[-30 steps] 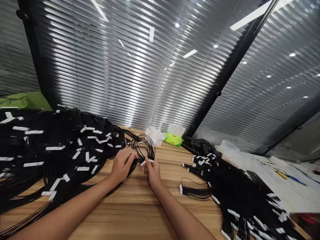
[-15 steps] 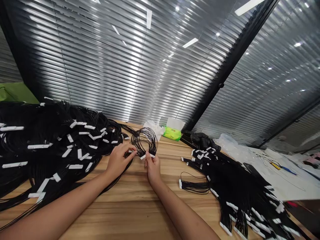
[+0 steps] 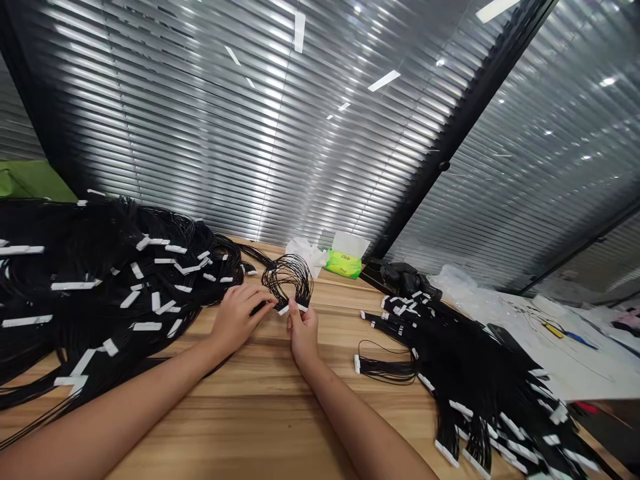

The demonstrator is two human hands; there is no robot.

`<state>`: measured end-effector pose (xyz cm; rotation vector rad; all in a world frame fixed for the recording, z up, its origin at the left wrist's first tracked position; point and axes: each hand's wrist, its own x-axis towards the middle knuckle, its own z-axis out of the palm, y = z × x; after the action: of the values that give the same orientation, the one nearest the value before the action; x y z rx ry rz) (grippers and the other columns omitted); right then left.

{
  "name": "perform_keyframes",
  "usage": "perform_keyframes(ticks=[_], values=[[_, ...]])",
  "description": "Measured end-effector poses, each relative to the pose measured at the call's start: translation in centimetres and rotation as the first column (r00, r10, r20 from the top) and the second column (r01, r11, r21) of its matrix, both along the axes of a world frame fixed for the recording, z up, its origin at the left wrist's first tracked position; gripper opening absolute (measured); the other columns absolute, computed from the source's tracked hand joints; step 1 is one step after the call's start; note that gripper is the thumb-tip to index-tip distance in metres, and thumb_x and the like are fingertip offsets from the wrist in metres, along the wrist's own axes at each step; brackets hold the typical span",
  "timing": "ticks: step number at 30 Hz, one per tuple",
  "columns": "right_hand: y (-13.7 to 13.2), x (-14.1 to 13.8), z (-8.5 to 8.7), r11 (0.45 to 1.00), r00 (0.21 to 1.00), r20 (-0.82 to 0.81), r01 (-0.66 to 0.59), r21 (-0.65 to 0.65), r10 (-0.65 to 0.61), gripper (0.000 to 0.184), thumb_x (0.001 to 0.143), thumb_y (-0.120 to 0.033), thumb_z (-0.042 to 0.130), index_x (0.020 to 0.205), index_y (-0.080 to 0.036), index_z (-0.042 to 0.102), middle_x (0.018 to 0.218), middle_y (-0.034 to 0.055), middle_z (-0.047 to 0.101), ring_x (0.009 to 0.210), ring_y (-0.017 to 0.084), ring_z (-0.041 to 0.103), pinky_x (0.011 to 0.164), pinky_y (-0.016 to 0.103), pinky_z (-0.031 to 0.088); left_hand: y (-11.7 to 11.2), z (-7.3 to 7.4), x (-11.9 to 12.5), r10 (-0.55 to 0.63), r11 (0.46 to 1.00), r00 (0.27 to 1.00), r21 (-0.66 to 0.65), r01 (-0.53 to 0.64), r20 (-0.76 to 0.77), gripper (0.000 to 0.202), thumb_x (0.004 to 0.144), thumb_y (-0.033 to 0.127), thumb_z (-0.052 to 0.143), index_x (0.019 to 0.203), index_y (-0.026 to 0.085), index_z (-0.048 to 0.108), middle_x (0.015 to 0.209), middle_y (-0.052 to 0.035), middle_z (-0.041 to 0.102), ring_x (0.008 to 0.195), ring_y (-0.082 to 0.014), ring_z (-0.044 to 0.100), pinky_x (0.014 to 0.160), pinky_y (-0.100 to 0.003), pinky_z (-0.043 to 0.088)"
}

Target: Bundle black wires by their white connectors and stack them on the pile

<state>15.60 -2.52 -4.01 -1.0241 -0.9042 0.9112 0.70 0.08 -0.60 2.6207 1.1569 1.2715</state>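
Observation:
A white connector strip with black wires is pinched between the thumb and fingers of my right hand. From it the bundle of thin black wires curves up into a loop above the wooden table. My left hand is just left of the strip, its thumb and fingertips brought together at the loop's lower left edge. What lies between those left fingertips is too small to make out. Behind my left hand spreads a large heap of black wires with many white connectors.
On the right lies a second pile of black wires with white connectors, one short bundle sticking out toward the middle. A green tissue pack and crumpled tissue sit at the back, before metallic blinds. Tools lie far right.
My left hand's fingertips have come slightly closer to the connector strip. My right hand still holds the strip in nearly the same place. The view has shifted a little.

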Motion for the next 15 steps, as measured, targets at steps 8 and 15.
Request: perform_keyframes(ticks=[8, 15], values=[[0.27, 0.01, -0.32, 1.0, 1.0, 0.023, 0.02, 0.003, -0.02, 0.038, 0.074, -0.055, 0.062, 0.068, -0.02, 0.049, 0.05, -0.0071, 0.042, 0.047, 0.009, 0.033, 0.045, 0.023, 0.025, -0.13, 0.32, 0.3, -0.044, 0.998, 0.99, -0.057, 0.036, -0.137, 0.016, 0.094, 0.03, 0.043, 0.091, 0.022, 0.057, 0.095, -0.002, 0.065, 0.094, -0.0199, 0.055, 0.083, -0.034, 0.035], [0.38, -0.19, -0.13, 1.0, 0.999, 0.038, 0.007, 0.001, -0.007, 0.039, 0.073, -0.056, 0.061, 0.066, -0.02, 0.049, 0.047, -0.0073, 0.04, 0.044, 0.009, 0.032, 0.044, 0.024, 0.023, 0.2, -0.41, 0.4, -0.026, 0.999, 0.987, -0.037, 0.02, -0.16, 0.014, 0.094, 0.026, 0.043, 0.091, 0.021, 0.055, 0.096, -0.0024, 0.064, 0.093, -0.0198, 0.056, 0.082, -0.034, 0.035]])
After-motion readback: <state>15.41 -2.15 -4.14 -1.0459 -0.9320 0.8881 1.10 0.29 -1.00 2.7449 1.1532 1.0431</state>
